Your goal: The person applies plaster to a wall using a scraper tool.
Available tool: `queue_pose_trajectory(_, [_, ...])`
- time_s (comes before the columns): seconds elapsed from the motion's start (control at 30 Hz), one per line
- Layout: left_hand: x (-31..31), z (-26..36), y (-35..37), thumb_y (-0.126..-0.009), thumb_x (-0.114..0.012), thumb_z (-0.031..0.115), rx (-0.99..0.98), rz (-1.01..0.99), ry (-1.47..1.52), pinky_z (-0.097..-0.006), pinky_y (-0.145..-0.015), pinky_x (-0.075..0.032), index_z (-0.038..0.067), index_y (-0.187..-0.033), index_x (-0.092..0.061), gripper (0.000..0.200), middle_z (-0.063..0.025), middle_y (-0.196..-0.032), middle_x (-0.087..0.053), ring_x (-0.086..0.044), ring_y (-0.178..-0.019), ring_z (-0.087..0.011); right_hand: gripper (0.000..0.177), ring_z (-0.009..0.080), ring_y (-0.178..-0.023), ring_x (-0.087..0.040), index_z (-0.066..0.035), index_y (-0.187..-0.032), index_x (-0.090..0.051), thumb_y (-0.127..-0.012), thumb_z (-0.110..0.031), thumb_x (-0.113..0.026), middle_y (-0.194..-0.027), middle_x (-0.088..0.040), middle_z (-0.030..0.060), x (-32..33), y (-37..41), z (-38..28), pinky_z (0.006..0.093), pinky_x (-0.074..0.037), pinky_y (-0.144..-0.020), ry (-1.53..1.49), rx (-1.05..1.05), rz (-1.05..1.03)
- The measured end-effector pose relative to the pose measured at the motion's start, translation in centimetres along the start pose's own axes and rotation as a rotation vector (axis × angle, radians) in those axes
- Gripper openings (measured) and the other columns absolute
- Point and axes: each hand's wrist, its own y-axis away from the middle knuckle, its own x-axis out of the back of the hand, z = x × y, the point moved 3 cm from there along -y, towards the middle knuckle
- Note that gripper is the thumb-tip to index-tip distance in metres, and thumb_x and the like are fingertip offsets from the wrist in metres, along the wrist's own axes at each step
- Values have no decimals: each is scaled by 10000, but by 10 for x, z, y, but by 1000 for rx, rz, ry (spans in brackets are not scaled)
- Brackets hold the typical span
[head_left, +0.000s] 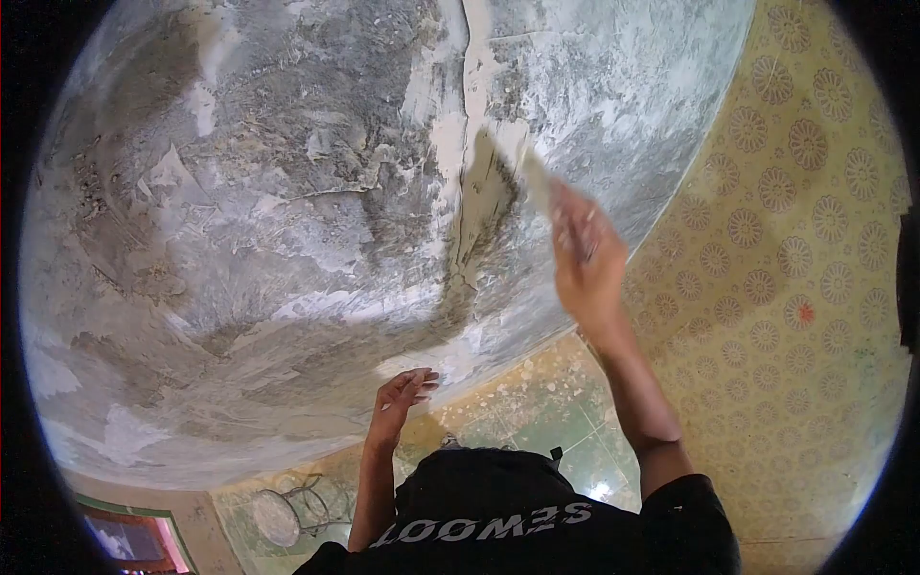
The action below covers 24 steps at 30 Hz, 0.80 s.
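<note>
A grey, patchy plastered wall (316, 144) fills the upper left and middle of the head view. A pale strip of filler (474, 77) runs down it, with a darker patch (487, 196) below. My right hand (586, 254) is closed around a tool, a blurred flat blade like a scraper (537, 177), raised just right of the dark patch. Whether the blade touches the wall cannot be made out. My left hand (406, 391) hangs near the wall's lower part, fingers slightly curled and apart, holding nothing visible.
A yellowish wall with round flower patterns (764, 286) meets the grey wall at a corner on the right. Below lies a green tiled floor (565, 412) with pale spatter. A round-topped stool (276, 517) stands at the lower left, near a reddish window frame (168, 541).
</note>
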Motion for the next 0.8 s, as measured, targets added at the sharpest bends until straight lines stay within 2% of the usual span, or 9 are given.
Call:
queue_pose_trajectory(0.03, [0, 1, 1, -1007, -581, 368, -6, -3, -4, -370, -915, -513, 4, -1271, -626, 451, -140, -1223, -687, -669, -1098, -243, 395, 349, -1083, -679, 30, -1327, -572, -940, 49, -502, -1247, -634, 235, 5, -17, -9, 371, -562, -904, 39, -12, 59])
queue_pose_trajectory(0.17, [10, -5, 4, -1007, -580, 356, -69, 4, 24, -364, -906, -520, 4, -1268, -626, 440, -140, -1223, -686, -670, -1094, -240, 427, 325, -1021, -695, -7, -1347, -578, -932, 51, -491, -1242, -642, 219, 6, -48, 6, 375, -560, -856, 242, 106, 156])
queue_pose_trajectory(0.4, [16, -9, 0, -1018, -579, 364, -10, 40, 36, -345, -895, -497, 23, -1243, -655, 416, -107, -1217, -695, -663, -1073, -203, 544, 336, -961, -706, -174, -1392, -585, -892, 39, -556, -1230, -662, 177, -32, -11, 3, 387, -576, -796, 159, 36, 72])
queue_pose_trajectory(0.47, [8, -6, -6, -1018, -580, 365, -6, 7, 18, -347, -895, -498, 21, -1240, -655, 416, -108, -1216, -696, -664, -1071, -206, 511, 271, -1073, -694, -93, -1373, -598, -896, 76, -527, -1262, -665, 184, -39, 8, -15, 363, -587, -844, 64, -125, -102])
queue_pose_trajectory(0.5, [3, -2, -9, -1019, -580, 360, 4, -9, 11, -349, -897, -498, 17, -1239, -653, 414, -112, -1214, -696, -665, -1076, -211, 529, 258, -1085, -692, -97, -1376, -595, -884, 87, -530, -1269, -662, 188, -46, 20, -16, 360, -586, -839, 36, -106, -155])
queue_pose_trajectory(0.6, [-7, 4, -17, -1018, -584, 353, -10, -59, 13, -355, -900, -498, 10, -1238, -649, 413, -123, -1212, -696, -667, -1084, -222, 554, 265, -1096, -688, -104, -1385, -589, -869, 94, -548, -1281, -658, 188, -43, 33, -8, 346, -587, -859, 81, -51, -260])
queue_pose_trajectory(0.67, [-7, 9, -20, -1016, -588, 351, -39, -83, 27, -358, -902, -498, 7, -1239, -646, 414, -129, -1212, -696, -668, -1088, -226, 506, 284, -1103, -683, -35, -1375, -576, -886, 90, -537, -1313, -639, 184, -32, 35, 14, 339, -578, -906, -79, -141, -273])
queue_pose_trajectory(0.73, [-5, 10, -19, -1013, -590, 346, -32, -64, 46, -363, -905, -497, 5, -1242, -641, 415, -132, -1213, -695, -667, -1095, -228, 428, 262, -1132, -663, 52, -1351, -556, -926, 74, -508, -1314, -636, 186, -5, 7, 29, 329, -552, -966, -10, 3, -54])
queue_pose_trajectory(0.8, [0, 8, -16, -1012, -591, 345, -40, -38, 42, -364, -906, -497, 5, -1242, -641, 414, -132, -1214, -694, -666, -1096, -227, 332, 211, -1037, -686, 30, -1285, -620, -966, 9, -531, -1219, -687, 203, 18, -18, 43, 334, -561, -868, -165, -225, 198])
